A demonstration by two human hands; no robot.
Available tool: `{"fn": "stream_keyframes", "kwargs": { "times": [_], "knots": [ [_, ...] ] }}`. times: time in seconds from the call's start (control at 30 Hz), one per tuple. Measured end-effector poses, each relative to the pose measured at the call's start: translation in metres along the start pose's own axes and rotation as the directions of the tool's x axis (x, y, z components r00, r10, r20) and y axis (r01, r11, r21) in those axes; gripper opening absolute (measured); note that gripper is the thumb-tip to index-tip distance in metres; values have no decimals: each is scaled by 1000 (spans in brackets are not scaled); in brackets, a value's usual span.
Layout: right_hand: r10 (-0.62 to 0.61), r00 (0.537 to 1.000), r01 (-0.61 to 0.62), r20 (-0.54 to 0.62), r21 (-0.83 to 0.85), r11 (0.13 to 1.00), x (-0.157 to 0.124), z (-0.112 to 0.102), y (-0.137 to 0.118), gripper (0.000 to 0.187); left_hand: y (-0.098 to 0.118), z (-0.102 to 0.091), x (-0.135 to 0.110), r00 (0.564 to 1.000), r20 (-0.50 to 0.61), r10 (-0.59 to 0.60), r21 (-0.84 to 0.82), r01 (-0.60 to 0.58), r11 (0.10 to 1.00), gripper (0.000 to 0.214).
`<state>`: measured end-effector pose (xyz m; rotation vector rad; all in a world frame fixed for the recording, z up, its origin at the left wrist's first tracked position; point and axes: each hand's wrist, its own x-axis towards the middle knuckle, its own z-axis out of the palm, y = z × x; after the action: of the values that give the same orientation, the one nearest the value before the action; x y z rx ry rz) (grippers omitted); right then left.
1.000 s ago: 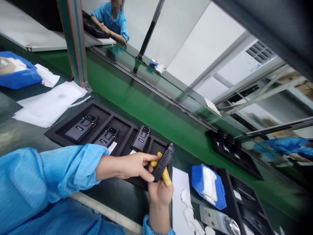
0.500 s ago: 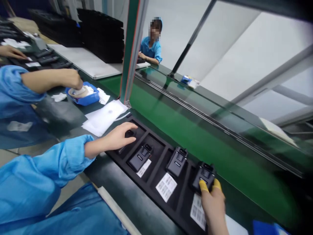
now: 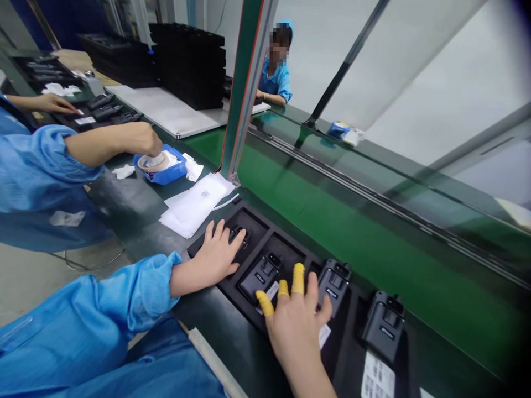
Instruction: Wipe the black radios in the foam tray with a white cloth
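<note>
A black compartment tray (image 3: 286, 247) lies in front of me, holding black handheld devices with a clip on the upper face. My left hand (image 3: 213, 260) rests with spread fingers over the leftmost device (image 3: 244, 235), covering part of it. Beside it lies a second device (image 3: 259, 278). My right hand (image 3: 296, 323), with yellow finger cots on several fingers, hovers with fingers apart between the second and third device (image 3: 337, 279); whether it touches either I cannot tell. At the right end lies a fourth device (image 3: 384, 326), with a white label sheet (image 3: 377, 376) below it.
White papers (image 3: 197, 202) lie beyond the tray's left end. A co-worker's hand (image 3: 145, 138) reaches into a blue box (image 3: 168, 172). A green upright post (image 3: 244, 83) stands by the green belt (image 3: 290, 193). Black trays (image 3: 188, 66) are stacked behind; another person (image 3: 276, 77) sits across.
My right hand has let go of the rightmost device and moved left, its fingers spreading. My left hand's fingers have spread over the leftmost device. The camera view has shifted slightly.
</note>
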<state>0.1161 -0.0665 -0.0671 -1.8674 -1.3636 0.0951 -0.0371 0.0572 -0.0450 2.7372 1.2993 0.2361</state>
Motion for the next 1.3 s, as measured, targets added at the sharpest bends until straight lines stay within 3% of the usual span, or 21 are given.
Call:
{"fn": "stream_keyframes", "kwargs": {
  "times": [0.17,0.27,0.33,0.4,0.47,0.5,0.57,0.63,0.7,0.77,0.87,0.97,1.1,1.3],
  "knots": [
    [97,993,-103,61,104,989,0,12,3,41,-4,-2,7,999,20,46,-214,-41,976,81],
    [201,976,-214,84,185,959,1,9,5,46,-11,-6,13,999,-37,-28,-502,6,865,83],
    [244,965,-260,96,220,940,1,8,5,50,-12,-11,18,990,-57,-133,-752,45,658,84],
    [271,957,-288,102,256,923,0,9,3,55,-8,-16,23,977,10,-213,-953,74,295,86],
    [298,949,-314,100,307,899,-1,11,-1,61,-2,-18,28,968,155,-199,-986,138,-99,81],
    [317,943,-332,103,348,877,-2,13,-4,63,1,-18,30,961,227,-160,-952,184,-246,74],
    [360,921,-385,146,472,793,-4,17,-10,67,5,-15,32,939,334,-81,-864,271,-424,53],
    [377,886,-461,269,596,658,-5,22,-16,73,7,-9,32,917,398,-27,-794,329,-511,42],
    [361,849,-528,386,646,551,-5,26,-20,83,7,-5,31,912,411,16,-757,351,-552,39],
    [366,826,-564,429,651,508,-4,28,-22,90,7,-3,27,919,390,63,-756,359,-548,38],
    [427,800,-590,422,679,436,-2,26,-21,95,11,-4,23,933,351,79,-784,339,-520,50],
    [488,789,-580,374,717,387,-1,18,-15,103,16,-6,21,955,281,91,-844,291,-450,75],
    [514,812,-539,276,693,479,-3,9,-9,101,19,-3,20,968,201,150,-902,242,-358,92],
    [504,828,-544,247,573,613,-8,11,-6,95,18,4,19,962,203,185,-906,256,-337,96]
  ]
}}
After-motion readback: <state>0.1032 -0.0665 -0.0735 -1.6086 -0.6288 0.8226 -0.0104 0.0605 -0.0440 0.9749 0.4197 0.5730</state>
